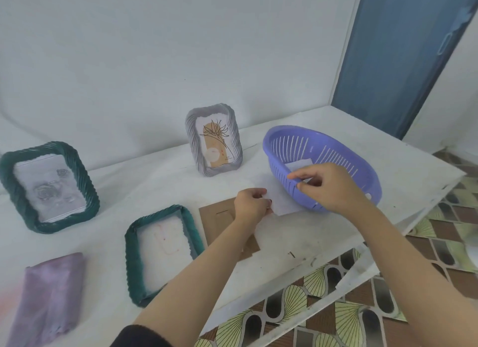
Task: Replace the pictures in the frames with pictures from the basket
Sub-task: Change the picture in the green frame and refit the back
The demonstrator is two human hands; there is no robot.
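Note:
A purple slotted basket (344, 150) stands on the white table at the right, with a white picture (300, 164) inside. My right hand (328, 186) is over the basket's near rim, its fingertips pinched on that picture's lower edge. My left hand (252, 204) holds a white sheet (282, 199) lying beside the basket. A dark green frame (191, 225) lies face down and open on the table, a pale picture inside it. Its brown backing board (219, 225) lies under my left wrist. A second green frame (90, 191) stands at the left. A grey frame (191, 137) with a flower drawing stands at the back.
A folded purple cloth (49, 297) lies at the near left. The table's front edge (336, 256) runs diagonally, with patterned floor tiles (323, 305) beyond it. A white wall is behind and a blue door (403, 62) stands at the right.

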